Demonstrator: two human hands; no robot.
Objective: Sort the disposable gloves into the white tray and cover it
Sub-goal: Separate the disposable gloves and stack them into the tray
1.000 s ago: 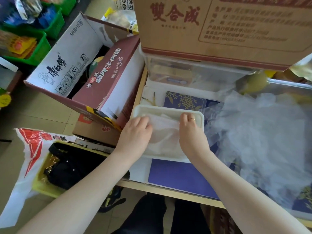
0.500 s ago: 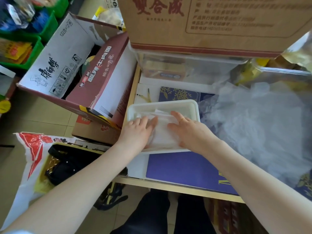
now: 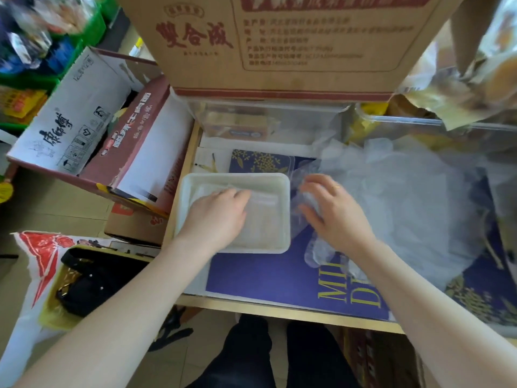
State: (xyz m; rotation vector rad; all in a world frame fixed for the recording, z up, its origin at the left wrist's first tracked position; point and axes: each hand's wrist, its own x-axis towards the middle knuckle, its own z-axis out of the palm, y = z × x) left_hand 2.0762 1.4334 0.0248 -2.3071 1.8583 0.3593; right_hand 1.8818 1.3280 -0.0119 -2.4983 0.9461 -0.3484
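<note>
The white tray (image 3: 187, 189) sits on the blue table mat, with clear folded gloves (image 3: 265, 217) lying flat inside it. My left hand (image 3: 216, 217) presses flat on those gloves in the tray. Just right of the tray, my right hand (image 3: 333, 208) rests over a clear glove (image 3: 303, 197) on the mat, its fingers curled round the plastic. A big loose heap of clear disposable gloves (image 3: 414, 208) spreads across the right side of the table. No lid for the tray can be made out.
A large brown cardboard box (image 3: 279, 43) overhangs the back of the table, with clear plastic containers (image 3: 265, 121) under it. An open red and white carton (image 3: 92, 127) stands left of the table. The table's front edge (image 3: 279, 309) runs close to my legs.
My right hand has left the tray and moved right onto a glove beside it. My left hand stays pressed on the gloves in the tray. The camera has shifted.
</note>
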